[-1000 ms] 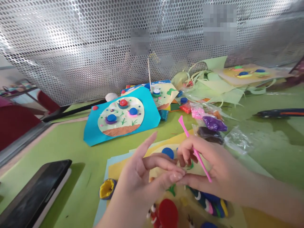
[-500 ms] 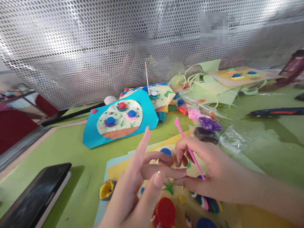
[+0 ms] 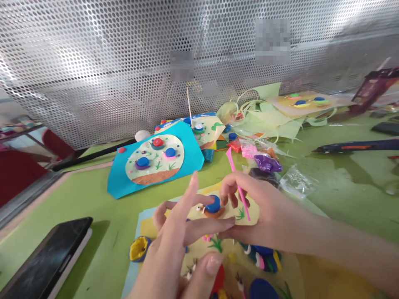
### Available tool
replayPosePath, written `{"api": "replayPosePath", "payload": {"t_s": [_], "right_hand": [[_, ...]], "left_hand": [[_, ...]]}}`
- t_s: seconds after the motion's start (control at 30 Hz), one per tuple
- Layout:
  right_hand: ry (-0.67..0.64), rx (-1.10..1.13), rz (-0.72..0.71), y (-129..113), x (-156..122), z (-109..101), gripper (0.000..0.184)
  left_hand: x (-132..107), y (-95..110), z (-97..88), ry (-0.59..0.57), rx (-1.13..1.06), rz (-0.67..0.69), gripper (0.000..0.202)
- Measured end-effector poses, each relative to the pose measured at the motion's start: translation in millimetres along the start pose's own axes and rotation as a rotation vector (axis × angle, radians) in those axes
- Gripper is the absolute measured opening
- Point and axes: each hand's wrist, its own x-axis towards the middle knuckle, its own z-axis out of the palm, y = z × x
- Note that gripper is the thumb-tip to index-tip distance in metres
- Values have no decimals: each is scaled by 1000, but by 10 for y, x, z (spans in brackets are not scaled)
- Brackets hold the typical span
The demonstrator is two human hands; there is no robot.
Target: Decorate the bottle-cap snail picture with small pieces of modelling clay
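Observation:
My right hand (image 3: pixel 255 203) holds a pink plastic modelling tool (image 3: pixel 244 199), which slants through its curled fingers with the flat end up. Fingers spread and index pointing up, my left hand (image 3: pixel 181 241) reaches over a clay snail picture (image 3: pixel 199 261) on cream and yellow paper. One left fingertip touches or nearly touches the blue shell of a clay snail (image 3: pixel 213 204) with an orange-brown body. Beside my right thumb, green clay grass (image 3: pixel 240 214) sits on the paper. More clay snails, including one with a dark blue shell (image 3: pixel 263 289), are partly hidden below my hands.
A phone (image 3: pixel 46 253) lies at left, near a small blue and yellow clay pot (image 3: pixel 139 248). Behind are a finished-looking blue-framed snail picture (image 3: pixel 195 153), bagged purple clay (image 3: pixel 268 163), paper strips (image 3: pixel 280 120) and a pen (image 3: pixel 352 146). A perforated metal panel (image 3: pixel 124 62) backs the table.
The view has shifted slightly. My right hand has moved a little left and its tool is steeper. My left fingers have shifted, so the blue-shelled snail and the grass beside it show more.

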Motion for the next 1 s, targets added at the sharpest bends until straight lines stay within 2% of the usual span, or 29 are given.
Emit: {"api": "replayPosePath", "payload": {"t_s": [0.13,0.3,0.47,0.57,0.67,0.73,0.87,1.0], "right_hand": [[-22,3,0,-29,-14,4,34],[28,-68,49,-26,9,-40,40],[14,-8,36,-24,10,-31,42],[35,-18,47,-4,22,-46,47],[42,-31,32,5,37,-57,48],[50,-29,-1,-4,38,-46,47],[43,-21,-23,-9,27,-28,48],[44,-14,-7,4,43,-51,49]], "left_hand": [[-15,34,32,-3,-16,-60,50],[-8,68,-11,53,-45,-132,49],[-24,62,-23,-56,-10,-98,55],[-35,108,7,45,-37,-144,51],[-29,163,29,111,-79,-247,50],[-27,175,29,84,-69,-270,53],[-44,155,-16,5,-22,-216,55],[-51,153,-60,52,-116,-255,50]]}}
